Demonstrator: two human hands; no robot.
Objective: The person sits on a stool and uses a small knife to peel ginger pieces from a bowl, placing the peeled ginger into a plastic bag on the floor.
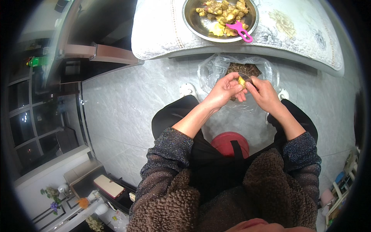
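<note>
Forearms [195,120] angled inward, the left hand [225,90] pinches a yellow ginger piece [242,82] in its grip while the right hand [265,92] clasps a dark tool [245,76] beside it, over a clear bag [206,74] of brown scraps [250,69]. Beyond, a steel bowl [189,22] holds ginger roots [228,14] and a pink peeler [239,28].

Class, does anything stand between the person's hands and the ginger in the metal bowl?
Partly: the pink peeler crosses the near-right rim of the bowl, its head over the ginger. Nothing visible blocks the rest of that rim.
</note>
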